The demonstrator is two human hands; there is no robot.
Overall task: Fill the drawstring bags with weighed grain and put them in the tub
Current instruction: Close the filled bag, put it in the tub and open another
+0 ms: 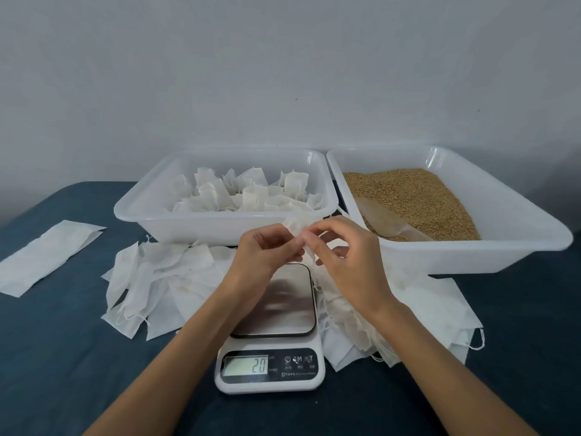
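White bag: your left hand [262,251] and right hand [344,251] pinch one drawstring bag [297,229] between curled fingertips, above the scale [273,325].
Left tub [157,215]: holds filled bags [248,191], standing close together.
Right tub [471,247]: holds loose grain [418,196] with a clear scoop [382,220] lying in it.
Scale display: reads 20, platform bare.
Blue cloth [63,357]: empty bags [157,278] lie heaped on both sides of the scale.

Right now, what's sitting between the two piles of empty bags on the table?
The head view shows the kitchen scale between the left pile of empty bags and the right pile, its steel plate bare, its display showing 20.
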